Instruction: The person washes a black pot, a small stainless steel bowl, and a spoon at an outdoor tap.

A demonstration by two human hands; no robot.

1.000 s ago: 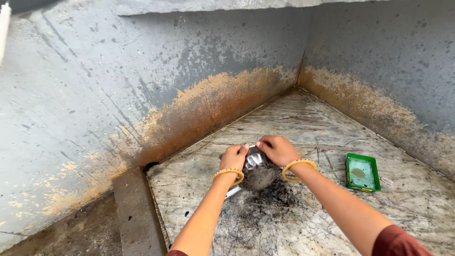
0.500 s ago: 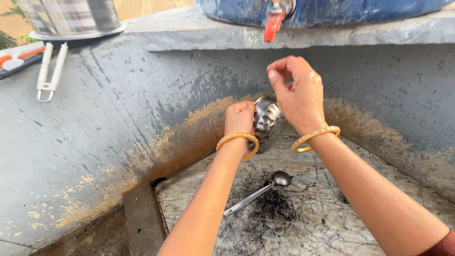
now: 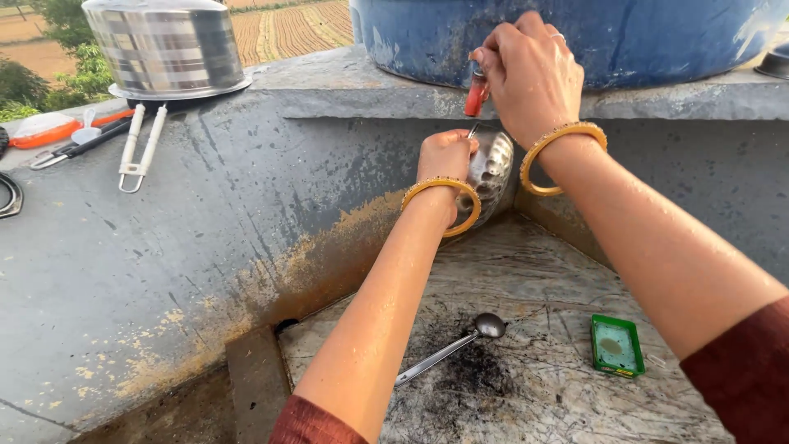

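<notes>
My left hand [image 3: 445,154] holds the steel bowl [image 3: 491,170] under the red tap [image 3: 476,97]; right hand [image 3: 530,74] grips the tap. No water visible, possibly unopened. Spoon [image 3: 460,345] lies on the sooty surface [image 3: 526,279], unwashed.

Red tap [image 3: 477,97] half behind right hand [image 3: 530,74]

— How's the light?
— Soft, even daylight outdoors, fairly bright. It seems to come from the open fields at the upper left; no hard shadows anywhere.
— Any glare?
— Small highlights on the steel bowl [image 3: 491,168] and on the big pot [image 3: 164,45]. The wet forearms shine a little.
— Sharpness?
— Mostly crisp. The right hand [image 3: 530,70] looks slightly soft, and the sleeve at the lower right edge is blurred. Straight ledges bend slightly near the frame edges.
</notes>
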